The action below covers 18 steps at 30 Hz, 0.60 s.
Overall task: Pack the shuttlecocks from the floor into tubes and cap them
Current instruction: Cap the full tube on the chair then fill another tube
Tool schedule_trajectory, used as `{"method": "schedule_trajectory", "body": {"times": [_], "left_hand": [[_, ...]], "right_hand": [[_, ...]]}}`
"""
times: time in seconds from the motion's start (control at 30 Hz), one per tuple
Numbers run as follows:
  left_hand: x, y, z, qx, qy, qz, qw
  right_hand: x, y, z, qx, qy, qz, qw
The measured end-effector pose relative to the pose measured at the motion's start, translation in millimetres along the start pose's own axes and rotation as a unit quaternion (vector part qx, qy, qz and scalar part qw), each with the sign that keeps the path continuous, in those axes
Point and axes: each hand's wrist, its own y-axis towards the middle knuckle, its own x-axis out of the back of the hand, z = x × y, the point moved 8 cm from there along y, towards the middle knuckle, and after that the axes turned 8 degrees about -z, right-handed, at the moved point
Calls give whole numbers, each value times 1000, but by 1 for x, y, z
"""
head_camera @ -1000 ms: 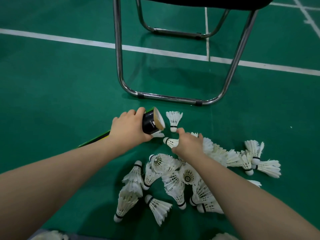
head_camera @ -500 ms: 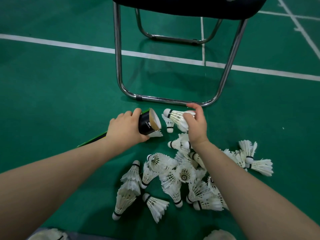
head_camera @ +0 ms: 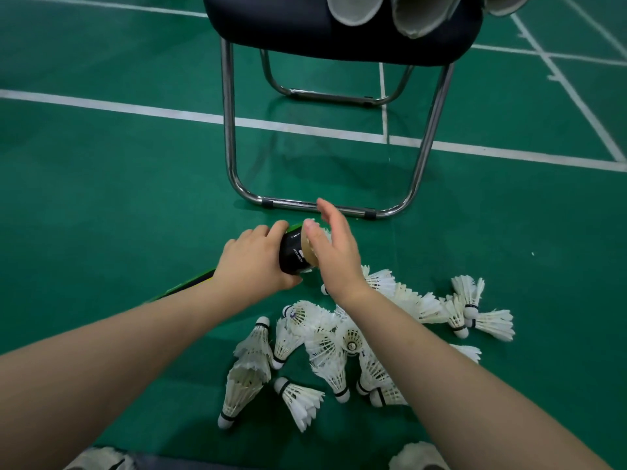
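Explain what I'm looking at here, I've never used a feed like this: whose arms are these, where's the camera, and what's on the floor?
There is no machine: these are a person's two bare arms, filmed by one wide-angle camera on their head, looking forward and down. The left hand grips a black tube near its open end, tilted off the green floor. The right hand is open, its palm flat against the tube's mouth, where white feathers show at the rim. A pile of loose shuttlecocks lies on the floor below the hands. Behind stands a chair with a metal frame; on its seat lie what look like more tubes, only partly in view.
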Motion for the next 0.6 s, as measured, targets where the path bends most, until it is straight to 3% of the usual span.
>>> {"method": "schedule_trajectory", "body": {"times": [0.07,0.2,0.33,0.4,0.47,0.53,0.6], "left_hand": [[5,3,3,18,-12,-7,1000],[10,3,0,22,-19,-16,999],[7,-1,1,1,32,-1,999],[1,-5,-1,-29,67,23,997],[-10,-11,-8,-71,86,41,993],[-16,-13,-12,-90,89,43,991],[-16,-8,-7,-73,73,27,994]], "right_hand": [[11,-8,8,64,-35,-63,995],[-8,-23,10,138,-151,22,979],[-22,-19,-8,-26,-60,162,985],[-31,-23,-24,-97,-116,290,945],[-38,-28,-36,-114,-169,361,910],[-39,-28,-43,-122,-147,333,923],[-31,-21,-38,-122,-41,221,967]]}}
